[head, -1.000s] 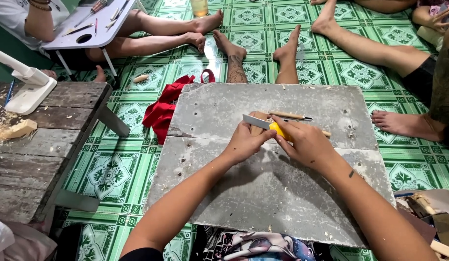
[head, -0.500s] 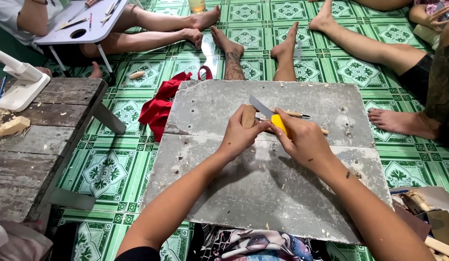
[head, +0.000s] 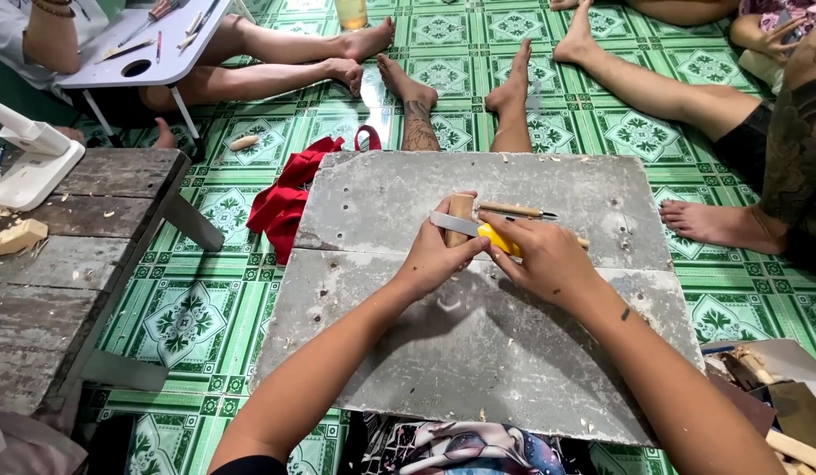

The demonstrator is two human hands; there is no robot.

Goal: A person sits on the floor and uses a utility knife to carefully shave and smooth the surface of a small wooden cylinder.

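Wooden block (head: 461, 211) stands pinched in left-hand fingers (head: 443, 251); right-hand fingers (head: 535, 251) clench a yellow-handled knife (head: 478, 232).

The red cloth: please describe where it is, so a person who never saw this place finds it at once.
Find the big grey board lying on the green patterned floor. At its upper left corner, partly tucked under its edge, lies the red cloth, crumpled, with a looped strap. It is the only red thing there.

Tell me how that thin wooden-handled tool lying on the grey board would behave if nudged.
The thin tool looks round and slender, so it would probably roll on the flat grey board. It seems light and likely stiff, being straight along its length.
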